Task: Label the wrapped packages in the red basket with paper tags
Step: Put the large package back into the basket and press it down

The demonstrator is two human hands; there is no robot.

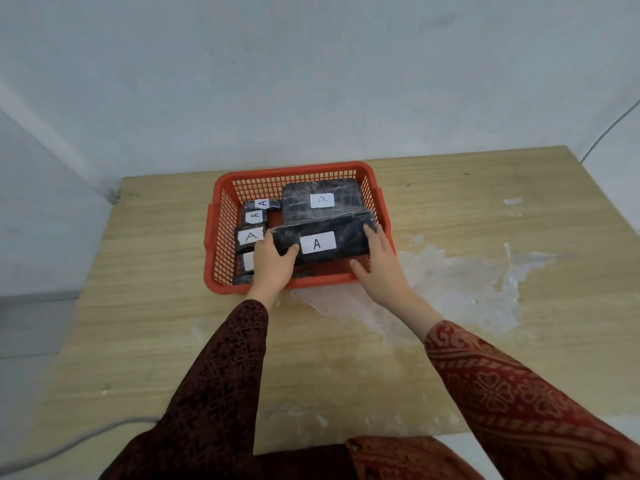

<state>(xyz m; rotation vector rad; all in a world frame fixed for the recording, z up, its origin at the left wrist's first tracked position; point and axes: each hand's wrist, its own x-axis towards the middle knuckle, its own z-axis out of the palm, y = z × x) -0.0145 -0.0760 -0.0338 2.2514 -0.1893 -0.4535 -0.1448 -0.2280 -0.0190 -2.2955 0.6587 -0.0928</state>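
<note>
Black, film-wrapped long package (322, 242), tagged "A", tilted at the near edge of the red basket (221, 209), likely stiff, slick: gripped at both ends, left hand (273, 265) and right hand (381, 268) fingers curled around them.

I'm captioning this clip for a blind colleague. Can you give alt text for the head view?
Both hands, left hand and right hand, grip a long black plastic-wrapped package bearing a white paper tag marked "A", over a red plastic mesh basket of similarly tagged packages on a wooden table.
</note>
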